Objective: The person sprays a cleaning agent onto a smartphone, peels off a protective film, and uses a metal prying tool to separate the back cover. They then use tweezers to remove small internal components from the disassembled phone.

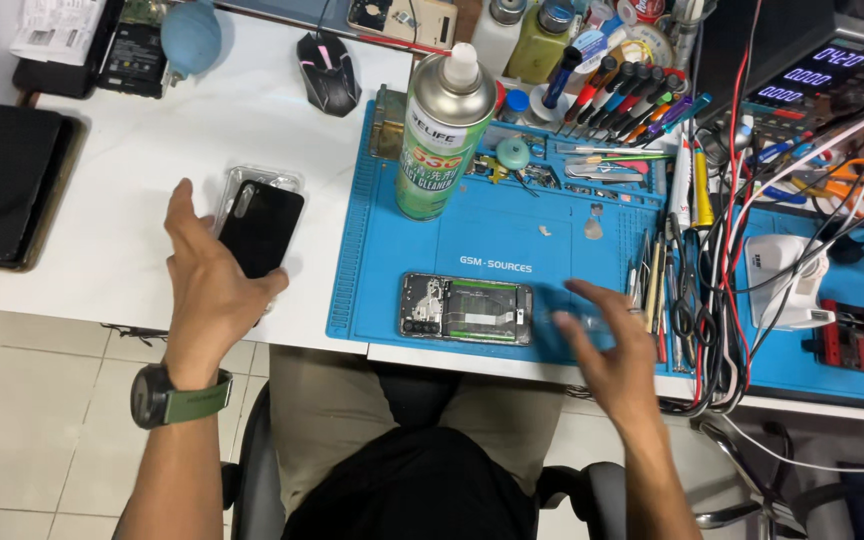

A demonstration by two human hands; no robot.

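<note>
My left hand (210,290) lies on the white table (132,170) and grips the near end of a black phone back (260,228), which rests on a clear case (252,185). A watch with a green strap sits on that wrist. My right hand (607,340) hovers, blurred, fingers spread, over the right part of the blue work mat (492,225), holding nothing. Just left of it lies an opened phone (466,310) with its insides showing, flat on the mat near the front edge.
A green spray can (442,130) stands at the mat's back left. Screwdrivers (622,95), tweezers (657,275) and cables (722,290) crowd the right. A black mouse (327,72), a blue blower (190,38) and a dark phone (2,180) lie on the left.
</note>
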